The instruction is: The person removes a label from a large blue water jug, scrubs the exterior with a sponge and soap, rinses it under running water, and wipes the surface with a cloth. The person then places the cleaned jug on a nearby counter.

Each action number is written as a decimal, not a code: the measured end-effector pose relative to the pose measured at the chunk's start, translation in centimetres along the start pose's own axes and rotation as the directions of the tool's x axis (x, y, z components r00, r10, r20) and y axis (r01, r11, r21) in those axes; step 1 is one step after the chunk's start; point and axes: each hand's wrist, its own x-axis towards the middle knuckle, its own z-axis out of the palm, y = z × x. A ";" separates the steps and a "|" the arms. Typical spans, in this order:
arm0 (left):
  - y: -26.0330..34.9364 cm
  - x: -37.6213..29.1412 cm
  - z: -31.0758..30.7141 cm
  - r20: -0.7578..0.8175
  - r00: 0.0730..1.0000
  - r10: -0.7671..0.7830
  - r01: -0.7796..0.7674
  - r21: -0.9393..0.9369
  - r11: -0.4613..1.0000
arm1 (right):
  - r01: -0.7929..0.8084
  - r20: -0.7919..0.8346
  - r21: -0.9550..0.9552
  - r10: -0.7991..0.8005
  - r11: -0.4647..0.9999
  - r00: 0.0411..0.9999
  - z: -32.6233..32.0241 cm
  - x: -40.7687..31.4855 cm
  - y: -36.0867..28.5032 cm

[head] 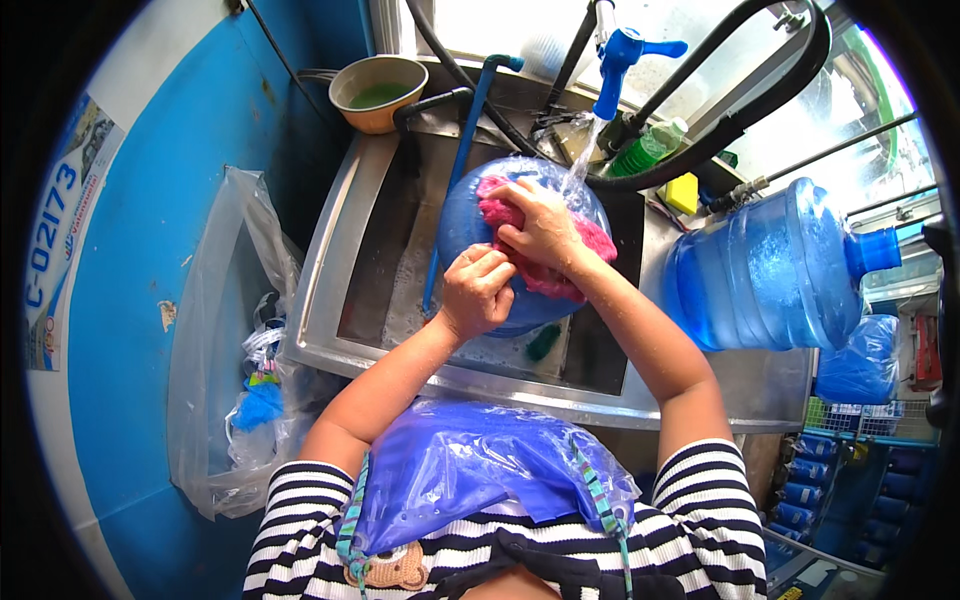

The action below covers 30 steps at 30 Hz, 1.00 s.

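Note:
A round blue plastic water jug stands in the stainless steel sink before me. My right hand grips a wet pink cloth and presses it against the jug's top surface. Curled into a fist, my left hand rests against the jug at the cloth's near left edge; whether its fingers pinch anything is hidden. From the blue-handled faucet, water runs onto the jug's far right side. Suds and a dark green scrubbing pad lie on the sink bottom.
Another blue water jug lies on its side at right. Behind the sink are a saucepan with greenish liquid, a green bottle, a yellow sponge and a black hose. A clear plastic bag hangs at left.

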 end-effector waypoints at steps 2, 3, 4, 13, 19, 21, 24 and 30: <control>0.2 -0.3 -0.1 0.008 0.998 -0.058 0.058 0.021 0.998 | 0.100 0.072 0.072 -0.105 0.992 0.992 -0.1 0.7 -0.5; 0.4 -0.3 0.1 0.010 0.997 -0.081 0.081 0.027 0.996 | 0.093 0.037 0.032 -0.094 0.995 0.995 0.0 1.3 0.0; 0.4 0.2 0.2 -0.022 0.998 -0.054 0.055 0.031 0.998 | 0.081 -0.001 -0.009 -0.081 0.997 0.997 0.2 2.1 0.8; -2.5 2.0 0.1 -0.054 0.989 -0.138 0.141 0.056 0.988 | -0.275 -0.114 -0.335 0.252 0.901 0.961 -1.0 -1.0 -0.7; 0.1 3.2 0.6 0.125 0.990 -0.065 0.045 0.160 0.986 | -0.380 -0.195 -0.354 0.330 0.855 0.924 -2.2 -0.2 1.2; 0.0 4.5 0.2 0.320 0.948 0.006 -0.031 0.073 0.997 | -0.359 -0.252 -0.384 0.278 0.851 0.927 -3.0 0.6 3.1; -1.4 5.0 -1.0 0.424 0.903 0.077 -0.125 0.087 0.988 | 0.072 -0.019 -0.300 -0.082 0.951 0.996 -2.6 0.3 4.0; 1.1 3.2 -0.2 0.530 0.848 0.030 -0.052 0.026 0.998 | 0.029 -0.073 -0.249 -0.048 0.968 0.996 -0.2 3.5 3.9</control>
